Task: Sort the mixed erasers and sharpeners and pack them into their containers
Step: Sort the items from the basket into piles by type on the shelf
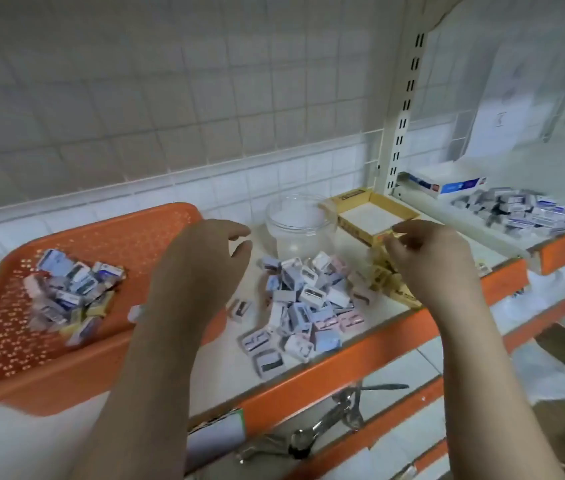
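The sharpeners [305, 299], heaped near the shelf's front edge below the loosely spread, empty left hand [201, 268], look light, hard and slick, best pinched across their flat sides; farther back, the right hand [426, 258] pinches something small by the cardboard box [347, 199].

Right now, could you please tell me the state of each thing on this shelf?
Jar: upright, open, looks empty.
Box: open, nothing seen inside.
Basket: holds a mixed heap.
Sharpeners: loose pile on the shelf.
Left hand: open, holding nothing.
Right hand: fingers curled, hold unclear.
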### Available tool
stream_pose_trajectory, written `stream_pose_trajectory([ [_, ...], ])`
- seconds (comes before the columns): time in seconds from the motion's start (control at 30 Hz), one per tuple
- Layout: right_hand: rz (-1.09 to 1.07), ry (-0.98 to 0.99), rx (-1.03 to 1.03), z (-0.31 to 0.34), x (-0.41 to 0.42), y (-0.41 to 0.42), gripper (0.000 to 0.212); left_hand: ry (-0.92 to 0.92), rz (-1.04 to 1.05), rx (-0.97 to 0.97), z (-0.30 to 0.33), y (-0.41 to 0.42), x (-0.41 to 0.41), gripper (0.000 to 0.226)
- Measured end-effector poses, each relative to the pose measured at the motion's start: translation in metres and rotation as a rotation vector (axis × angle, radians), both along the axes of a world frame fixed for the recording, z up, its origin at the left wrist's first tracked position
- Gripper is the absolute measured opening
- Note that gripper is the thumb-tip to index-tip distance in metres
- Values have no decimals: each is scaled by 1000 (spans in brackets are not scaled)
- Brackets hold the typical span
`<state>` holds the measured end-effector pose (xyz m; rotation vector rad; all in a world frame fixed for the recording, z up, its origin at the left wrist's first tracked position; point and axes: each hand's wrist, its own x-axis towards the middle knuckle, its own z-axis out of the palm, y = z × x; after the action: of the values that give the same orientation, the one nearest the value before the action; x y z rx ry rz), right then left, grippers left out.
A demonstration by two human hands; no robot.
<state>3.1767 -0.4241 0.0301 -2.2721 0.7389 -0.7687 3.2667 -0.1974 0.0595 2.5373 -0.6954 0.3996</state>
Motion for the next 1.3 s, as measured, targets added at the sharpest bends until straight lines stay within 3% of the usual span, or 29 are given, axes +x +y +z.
stream_pose_trajectory([
  [0.1, 80, 19, -15, 5, 8, 56, 33, -12, 87, 50, 2, 61, 16, 28],
  [0.17, 152, 14, -57, 8, 18, 93, 33, 79, 160, 41, 0, 95, 20, 28],
  [0.4, 447, -3, -197, 22, 48, 173, 30, 203, 329, -41, -6, 158, -2, 30],
  [0.5, 524, 17, -266, 28, 57, 190, 33, 148, 378, -46, -2, 168, -13, 30],
  [0.63, 708, 162, -369, 43, 90, 213, 32, 137, 463, -103, -4, 188, -28, 28],
  [0.83, 1070, 489, -725, 46, 181, 264, 39, 75, 488, -119, -8, 208, -35, 28],
  [1.0, 1082, 429, -648, 21, 234, 289, 33, 76, 475, -79, -9, 209, -33, 28],
  [1.3, 968, 403, -506, -3, 251, 305, 27, 47, 466, -60, -12, 217, -35, 28],
])
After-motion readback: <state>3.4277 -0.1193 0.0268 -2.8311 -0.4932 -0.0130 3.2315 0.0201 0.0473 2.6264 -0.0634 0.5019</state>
